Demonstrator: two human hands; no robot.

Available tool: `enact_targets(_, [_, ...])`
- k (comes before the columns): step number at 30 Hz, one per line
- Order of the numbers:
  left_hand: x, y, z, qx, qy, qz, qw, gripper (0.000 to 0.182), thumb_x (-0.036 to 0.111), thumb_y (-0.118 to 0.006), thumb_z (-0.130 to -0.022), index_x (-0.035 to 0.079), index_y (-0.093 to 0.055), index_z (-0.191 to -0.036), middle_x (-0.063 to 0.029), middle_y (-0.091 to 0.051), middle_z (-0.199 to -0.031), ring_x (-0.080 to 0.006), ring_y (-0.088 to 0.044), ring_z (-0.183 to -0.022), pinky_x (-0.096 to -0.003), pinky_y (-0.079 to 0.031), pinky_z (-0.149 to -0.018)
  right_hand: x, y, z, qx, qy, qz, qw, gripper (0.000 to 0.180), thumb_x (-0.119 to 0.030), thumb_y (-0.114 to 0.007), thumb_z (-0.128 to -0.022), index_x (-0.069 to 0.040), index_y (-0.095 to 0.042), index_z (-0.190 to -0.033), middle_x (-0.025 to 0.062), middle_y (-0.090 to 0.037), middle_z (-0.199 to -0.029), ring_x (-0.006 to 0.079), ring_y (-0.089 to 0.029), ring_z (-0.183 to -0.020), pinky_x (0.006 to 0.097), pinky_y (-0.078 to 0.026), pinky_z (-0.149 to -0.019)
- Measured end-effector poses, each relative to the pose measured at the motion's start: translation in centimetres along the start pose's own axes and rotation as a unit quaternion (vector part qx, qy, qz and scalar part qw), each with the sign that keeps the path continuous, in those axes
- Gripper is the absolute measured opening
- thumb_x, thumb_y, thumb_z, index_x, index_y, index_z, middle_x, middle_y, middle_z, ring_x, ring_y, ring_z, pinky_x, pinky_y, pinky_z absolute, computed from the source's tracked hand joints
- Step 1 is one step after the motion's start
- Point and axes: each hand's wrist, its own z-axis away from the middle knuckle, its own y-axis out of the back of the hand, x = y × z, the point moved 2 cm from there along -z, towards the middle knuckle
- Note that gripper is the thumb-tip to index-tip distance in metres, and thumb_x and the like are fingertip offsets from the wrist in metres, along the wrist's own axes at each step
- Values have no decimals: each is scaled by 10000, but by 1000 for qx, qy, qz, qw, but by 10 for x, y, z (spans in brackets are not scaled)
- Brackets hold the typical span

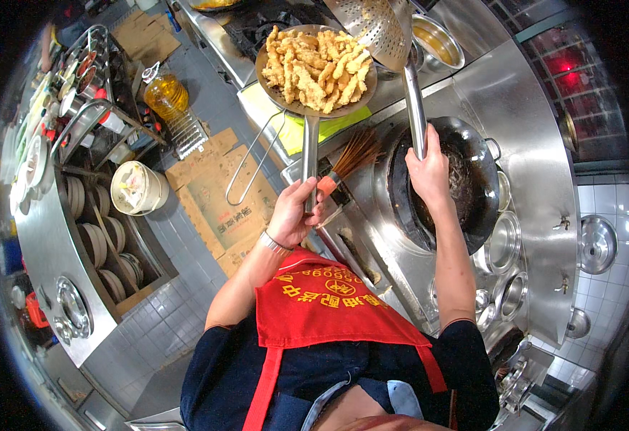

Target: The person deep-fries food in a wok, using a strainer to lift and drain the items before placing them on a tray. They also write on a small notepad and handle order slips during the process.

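Battered fried strips [317, 70] fill a round perforated steel skimmer [357, 109], whose handle my left hand [294, 211] grips. My right hand [431, 172] is closed around the handle of a second, deeper perforated strainer [381, 37], raised at the top of the view beside the strips. A dark wok [470, 161] sits on the range beneath my right forearm; some dark residue shows inside it. Close to my left hand lies a bristle wok brush [355, 156] with a red-orange handle. A yellow-green cloth [298, 129] lies partly under the skimmer.
Beyond the strainer stands a steel pot of oil [435, 42]. Several steel bowls [503, 242] line the wok's right side. On the left are a shelf of plates [92, 245], a white bucket [152, 191], an oil jug [166, 97] and flattened cardboard [217, 188] on the floor.
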Motion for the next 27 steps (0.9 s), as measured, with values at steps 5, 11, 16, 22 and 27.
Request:
enact_targets(5, [0,3,1,1,7,11,1000,163,221,-513,-1010,65,-477,-977,-55,-567,-769,-119,-512,-545,-220,-340,-414,0,5,4,-4,13,-24,1000,559,-103,-564,-878,-41,-379,-1402,299,-647,-906,423,-681,-851,451,-539,-705])
enact_targets(11, [2,4,-1,2,13,24,1000,164,224,-504,-1013,67,-469,-984,-67,-569,-783,-126,-511,-563,-220,-326,-418,16,0,7,-14,-11,-11,1000,573,-137,-556,-879,-46,-374,-1415,316,-641,-910,465,-653,-865,482,-525,-709])
enact_targets(16, [-1,13,-6,-4,18,28,999,238,241,-521,-1002,52,-508,-1145,-73,-559,-781,-134,-489,-566,-218,-316,-423,22,3,10,-6,-24,-19,1000,567,-101,-585,-855,-57,-406,-1391,277,-659,-887,386,-679,-792,444,-546,-674])
enact_targets(22, [8,19,-5,-11,28,22,999,270,282,-528,-996,57,-535,-1145,-63,-562,-830,-104,-482,-591,-206,-319,-398,10,0,39,-142,-129,-443,876,328,-27,-623,-871,-12,-470,-1160,10,-502,-592,79,-473,-417,261,-367,-328])
enact_targets(27, [-9,39,3,-55,-8,-28,998,584,439,-494,-982,-30,-472,-1328,-89,-623,-934,-125,-568,-655,-190,-424,-435,49,39,120,-130,-134,-755,629,221,-31,-592,-866,-8,-463,-1044,29,-500,-574,124,-471,-393,289,-381,-343])
